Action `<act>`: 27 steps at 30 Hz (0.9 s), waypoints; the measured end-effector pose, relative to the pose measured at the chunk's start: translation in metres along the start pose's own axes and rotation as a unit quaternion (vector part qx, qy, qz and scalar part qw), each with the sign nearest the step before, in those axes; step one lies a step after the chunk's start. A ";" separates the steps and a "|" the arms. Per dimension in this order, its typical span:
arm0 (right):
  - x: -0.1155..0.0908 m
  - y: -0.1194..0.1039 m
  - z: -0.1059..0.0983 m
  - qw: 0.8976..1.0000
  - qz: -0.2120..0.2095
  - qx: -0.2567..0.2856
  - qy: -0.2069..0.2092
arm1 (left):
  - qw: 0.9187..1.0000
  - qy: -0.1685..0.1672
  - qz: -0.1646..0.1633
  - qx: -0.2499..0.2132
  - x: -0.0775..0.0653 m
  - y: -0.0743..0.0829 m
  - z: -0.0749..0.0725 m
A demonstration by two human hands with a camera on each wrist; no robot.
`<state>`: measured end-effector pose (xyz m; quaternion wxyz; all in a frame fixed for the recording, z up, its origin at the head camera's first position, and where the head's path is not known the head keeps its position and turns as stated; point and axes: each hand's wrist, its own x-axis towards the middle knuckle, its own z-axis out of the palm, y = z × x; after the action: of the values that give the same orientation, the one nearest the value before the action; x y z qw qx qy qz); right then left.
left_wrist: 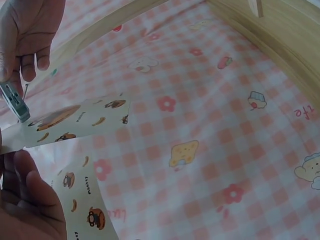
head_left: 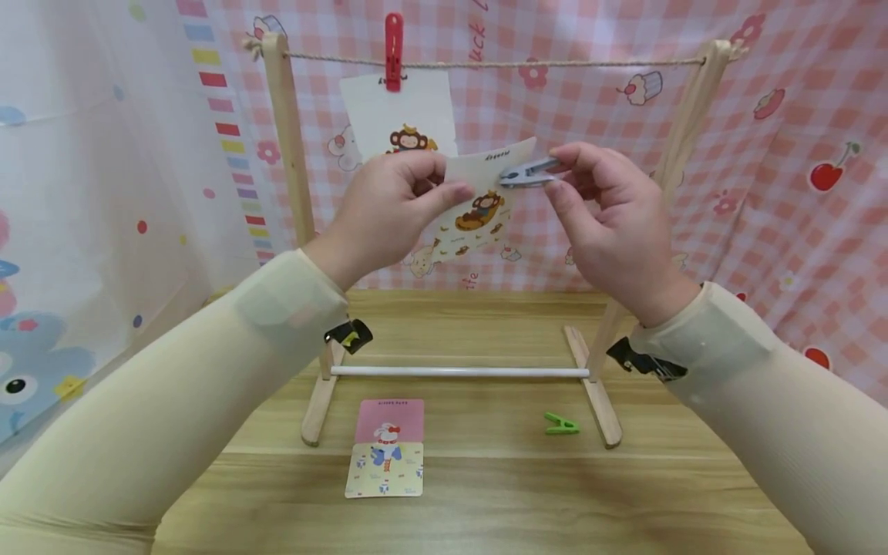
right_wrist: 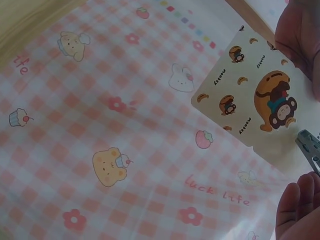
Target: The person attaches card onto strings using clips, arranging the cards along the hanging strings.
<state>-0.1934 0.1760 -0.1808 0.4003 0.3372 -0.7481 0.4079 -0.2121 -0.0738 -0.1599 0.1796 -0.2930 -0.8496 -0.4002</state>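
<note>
In the head view my left hand [head_left: 388,212] pinches a cream card [head_left: 479,168] with a monkey and banana print between thumb and fingers. The card is held tilted in the air below the rope. My right hand [head_left: 617,223] pinches the handles of a grey clothespin [head_left: 529,174], whose tip overlaps the upper right part of the card. In the right wrist view the clothespin [right_wrist: 309,147] lies at the card's plain end, beside the printed monkey. A second monkey card [head_left: 371,100] hangs from the rope [head_left: 499,65] by a red clothespin [head_left: 393,54], partly hidden by my left hand.
A wooden stand with a left post [head_left: 291,146] and right post [head_left: 683,131] carries the rope. A white bar [head_left: 458,371] joins its feet. On the wooden table [head_left: 499,501] lie a pink and yellow rabbit card [head_left: 388,420] and a green clothespin [head_left: 561,425]. A checked cloth hangs behind.
</note>
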 end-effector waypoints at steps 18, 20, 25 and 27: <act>0.002 -0.001 -0.004 0.999 -0.031 0.000 -0.009 | 0.997 -0.058 0.030 -0.042 0.001 -0.002 -0.006; 0.003 -0.002 -0.004 0.999 -0.038 0.003 -0.006 | 0.996 -0.064 0.031 -0.047 0.001 -0.001 -0.007; 0.004 -0.003 -0.006 0.999 -0.044 -0.003 -0.008 | 0.996 -0.067 0.028 -0.056 0.004 0.000 -0.009; 0.005 -0.003 -0.006 0.999 -0.042 -0.002 -0.008 | 0.997 -0.057 0.026 -0.051 0.005 0.001 -0.008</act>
<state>-0.1913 0.1790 -0.1735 0.4116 0.3709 -0.7376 0.3860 -0.2145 -0.0781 -0.1515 0.1264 -0.3460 -0.8290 -0.4209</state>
